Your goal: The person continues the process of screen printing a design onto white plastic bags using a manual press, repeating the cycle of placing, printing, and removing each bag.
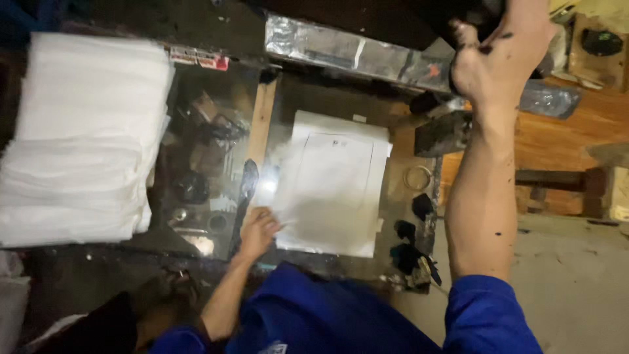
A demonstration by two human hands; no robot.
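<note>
One white sheet lies flat in the middle of the glass desk. The left hand rests on its near left corner, grip loose. The right hand, spotted with black ink, is raised high, grip clenched on a dark handle. A tall pile of white sheets sits far left.

Small red-and-white label strip, possibly sticker, at glass table's far edge beside white stack.

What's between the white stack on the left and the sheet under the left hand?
Head view: a glossy dark glass top and an upright wooden strip lie between stack and sheet.
</note>
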